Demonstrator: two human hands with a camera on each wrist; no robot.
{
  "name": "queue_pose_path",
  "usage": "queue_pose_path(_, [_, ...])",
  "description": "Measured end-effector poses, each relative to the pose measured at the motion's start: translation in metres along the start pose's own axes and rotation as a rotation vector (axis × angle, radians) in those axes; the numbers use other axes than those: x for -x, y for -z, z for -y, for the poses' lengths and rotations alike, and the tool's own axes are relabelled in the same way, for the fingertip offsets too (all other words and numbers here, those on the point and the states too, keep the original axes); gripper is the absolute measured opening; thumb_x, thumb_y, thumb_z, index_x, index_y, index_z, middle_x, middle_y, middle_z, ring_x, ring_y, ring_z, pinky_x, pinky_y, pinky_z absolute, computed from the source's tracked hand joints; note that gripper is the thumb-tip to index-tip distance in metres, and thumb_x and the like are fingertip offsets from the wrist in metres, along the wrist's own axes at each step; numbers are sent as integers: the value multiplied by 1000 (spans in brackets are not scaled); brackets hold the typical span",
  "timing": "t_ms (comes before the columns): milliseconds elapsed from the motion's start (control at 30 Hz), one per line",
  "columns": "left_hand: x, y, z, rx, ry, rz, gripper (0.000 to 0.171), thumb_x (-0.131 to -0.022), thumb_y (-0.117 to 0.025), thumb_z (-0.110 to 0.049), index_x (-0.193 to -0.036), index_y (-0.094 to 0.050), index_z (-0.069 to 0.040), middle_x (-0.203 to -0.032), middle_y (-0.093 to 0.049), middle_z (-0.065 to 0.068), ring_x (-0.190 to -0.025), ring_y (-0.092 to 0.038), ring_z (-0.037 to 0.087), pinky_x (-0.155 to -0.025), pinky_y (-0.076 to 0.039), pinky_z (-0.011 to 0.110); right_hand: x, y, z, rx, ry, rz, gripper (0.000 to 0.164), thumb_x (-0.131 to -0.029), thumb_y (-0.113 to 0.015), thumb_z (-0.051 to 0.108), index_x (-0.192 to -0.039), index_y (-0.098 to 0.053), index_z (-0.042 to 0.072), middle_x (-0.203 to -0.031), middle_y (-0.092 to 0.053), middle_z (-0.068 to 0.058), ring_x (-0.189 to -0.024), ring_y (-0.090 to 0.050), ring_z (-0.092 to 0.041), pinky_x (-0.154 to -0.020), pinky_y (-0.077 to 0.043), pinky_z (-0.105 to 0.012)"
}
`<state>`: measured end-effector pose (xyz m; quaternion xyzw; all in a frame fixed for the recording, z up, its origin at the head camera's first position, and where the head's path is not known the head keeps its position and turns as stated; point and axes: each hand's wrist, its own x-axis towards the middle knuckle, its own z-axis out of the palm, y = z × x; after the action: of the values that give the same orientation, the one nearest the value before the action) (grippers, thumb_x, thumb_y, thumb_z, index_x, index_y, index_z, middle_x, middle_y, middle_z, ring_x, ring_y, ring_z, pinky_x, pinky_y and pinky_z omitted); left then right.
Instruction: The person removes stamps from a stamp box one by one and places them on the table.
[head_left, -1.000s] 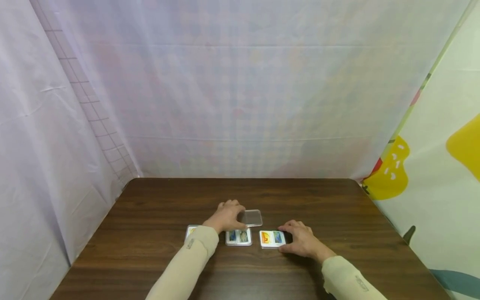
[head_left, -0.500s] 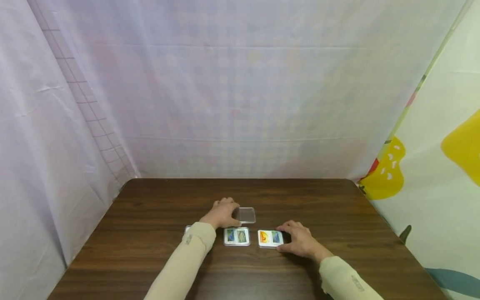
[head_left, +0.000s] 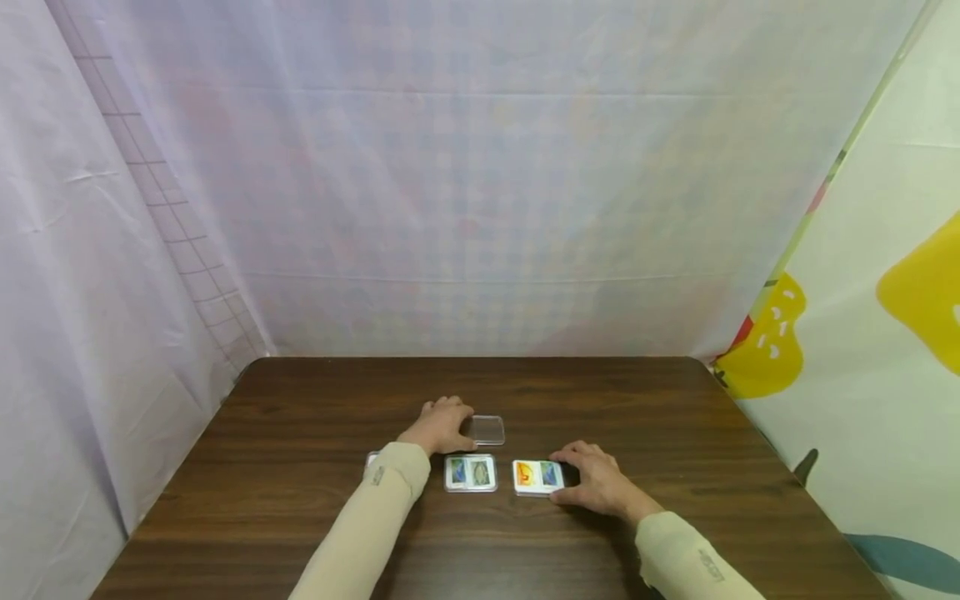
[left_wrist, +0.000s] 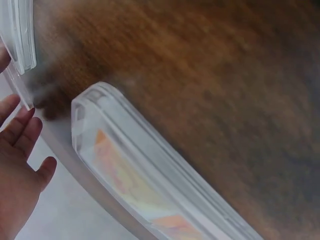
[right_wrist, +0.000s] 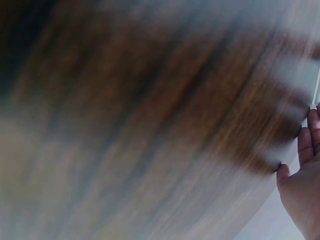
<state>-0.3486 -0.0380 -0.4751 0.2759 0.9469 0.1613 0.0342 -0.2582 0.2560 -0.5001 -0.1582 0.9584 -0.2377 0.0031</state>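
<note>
My left hand holds the left end of a flat clear plastic lid, thumb on the near side and fingers on the far side. Just in front lies a clear case with picture cards, blue-green and grey. To its right is another clear card case, with orange and blue pictures. My right hand grips that case's right end between thumb and fingers. A third card case is mostly hidden by the left sleeve. In the left wrist view, a clear case with an orange-yellow picture looms close.
Everything lies on a dark brown wood-grain table. A pale curtain hangs behind its far edge, and a white patterned cloth borders the right side. The right wrist view is mostly blurred tabletop.
My left hand and the clear lid have shifted slightly left, uncovering the middle card case. The right hand keeps its place at the right case. The head view has turned a little.
</note>
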Motion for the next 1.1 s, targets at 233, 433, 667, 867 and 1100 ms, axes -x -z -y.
queue_pose_path(233, [4, 3, 3, 53, 12, -9, 66, -82, -78, -39, -135, -58, -5, -131, -55, 12, -121, -48, 31, -101, -33, 49, -1, -1, 0, 10, -5, 2, 59, -72, -86, 36, -123, -66, 13, -123, -57, -6, -120, -49, -33, -102, -31, -61])
queue_pose_path(433, [8, 8, 3, 91, 38, -12, 60, -88, -73, -39, -137, -56, -8, -133, -53, 12, -126, -45, 32, -107, -29, 52, 0, 0, 1, 7, 1, 6, 60, -73, -86, 38, -124, -66, 13, -124, -57, -7, -121, -48, -34, -102, -30, -62])
queue_pose_path(667, [12, 12, -4, 106, 32, -44, 57, -91, -70, -38, -137, -57, -8, -135, -54, 13, -129, -45, 34, -109, -29, 54, 1, 1, 0, 8, 0, 12, 62, -72, -86, 38, -125, -65, 13, -124, -57, -8, -121, -47, -35, -101, -30, -63])
queue_pose_path(867, [13, 10, -15, 180, 16, -72, 54, -92, -69, -37, -136, -58, -8, -137, -55, 12, -132, -44, 33, -111, -27, 55, 2, 0, -1, 11, 6, 6, 62, -73, -85, 39, -125, -65, 12, -125, -56, -7, -122, -47, -36, -101, -30, -63])
queue_pose_path(1100, [15, 3, -30, 209, -11, -90, 50, -92, -69, -38, -132, -62, -9, -126, -60, 9, -116, -52, 27, -104, -35, 51, 1, 0, 0, 9, 2, 12, 62, -73, -85, 39, -125, -65, 13, -125, -56, -7, -123, -47, -36, -102, -30, -63])
